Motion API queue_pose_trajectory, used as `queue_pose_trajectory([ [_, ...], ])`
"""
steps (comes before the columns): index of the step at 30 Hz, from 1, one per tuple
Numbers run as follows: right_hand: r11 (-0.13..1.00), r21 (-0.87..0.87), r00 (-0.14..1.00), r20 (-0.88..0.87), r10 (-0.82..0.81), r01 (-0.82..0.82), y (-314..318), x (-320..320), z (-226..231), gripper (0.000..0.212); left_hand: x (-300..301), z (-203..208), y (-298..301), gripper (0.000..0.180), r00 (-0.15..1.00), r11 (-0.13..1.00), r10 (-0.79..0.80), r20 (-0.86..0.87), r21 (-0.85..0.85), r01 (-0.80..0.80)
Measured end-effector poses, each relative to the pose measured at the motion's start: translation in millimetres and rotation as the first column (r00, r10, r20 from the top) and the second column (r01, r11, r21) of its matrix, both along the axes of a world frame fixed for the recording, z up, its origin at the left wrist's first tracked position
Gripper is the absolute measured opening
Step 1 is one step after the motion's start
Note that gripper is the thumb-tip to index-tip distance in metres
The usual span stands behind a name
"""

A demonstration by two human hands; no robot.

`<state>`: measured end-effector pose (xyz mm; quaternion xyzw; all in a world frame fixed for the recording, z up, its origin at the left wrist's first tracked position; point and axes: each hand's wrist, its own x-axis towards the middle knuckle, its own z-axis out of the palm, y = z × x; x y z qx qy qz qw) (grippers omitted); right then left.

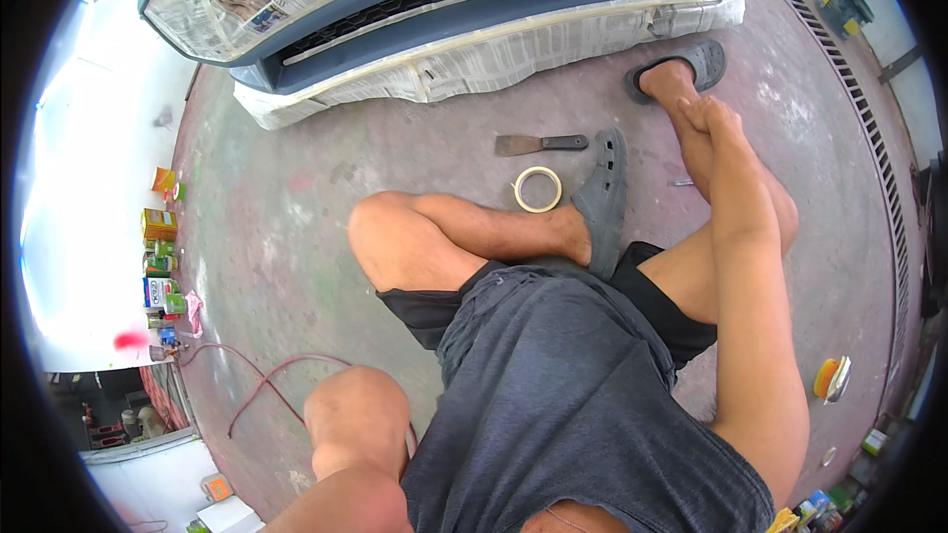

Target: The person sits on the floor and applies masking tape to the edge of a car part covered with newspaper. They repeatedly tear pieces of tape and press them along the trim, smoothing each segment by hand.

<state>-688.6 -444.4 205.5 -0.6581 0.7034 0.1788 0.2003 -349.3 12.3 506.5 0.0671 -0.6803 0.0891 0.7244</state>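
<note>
Right hand (711,116) rests on my right shin (694,153) just above the foot, arm reaching out nearly straight, fingers bent over the leg; whether they clamp it or merely lie against it, I cannot tell, since the far side of the contact is hidden. Left hand does not show, so I cannot give the state of that grip. For a sound hold, I judge it best to let the palm bear on the bone evenly, leave the fingers relaxed, and use the leg as a brace without pulling the foot off the floor (276,237). Both feet call for care: a careless slide of the left clog (604,202) could knock the scraper (540,144) or the masking tape roll (538,207), and a push of the right clog (709,64) could crease the newspaper (494,64) taped along the bumper (474,11). My right shin stands to the right of these tools, between its bent knee and the bumper; its long axis runs away from me and slants to the left, with the foot at the far end. Scraper lies crosswise, blade to the left, handle to the right, ending just beside the left clog's toe. Tape roll lies flat nearer me, its opening facing up. Bumper spans the far side, its long axis running across, bowed by the lens, with the right end farther off.
</note>
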Motion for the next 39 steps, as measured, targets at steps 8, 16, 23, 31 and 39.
queue_pose_trajectory([
  [8,0.999,0.01,0.999,0.007,0.04,-0.04,1.1,21.8,-8.6,0.088,-15.3,1.6,-34.4,0.054,0.994,0.981,-0.087,0.063,-0.171,0.097],
  [16,1.0,-0.013,0.999,-0.03,-0.024,0.023,16.4,-15.0,9.9,0.087,49.6,-83.9,-22.6,0.036,0.499,0.408,0.779,0.379,0.297,-0.863],
  [23,0.999,0.025,0.999,0.024,0.039,-0.04,29.2,20.2,-5.1,0.085,178.8,-331.4,39.6,0.058,0.381,0.059,0.885,-0.269,0.874,0.482],
  [31,1.0,-0.018,1.0,0.008,-0.011,0.011,16.6,-9.9,2.5,0.083,98.8,-349.5,30.4,0.065,0.266,0.127,0.737,-0.621,0.514,0.848],
  [39,0.999,0.026,0.998,0.047,0.036,-0.038,35.6,-4.2,-14.6,0.081,124.8,-203.7,-27.8,0.068,0.8,0.049,0.491,-0.345,0.927,0.371],
])
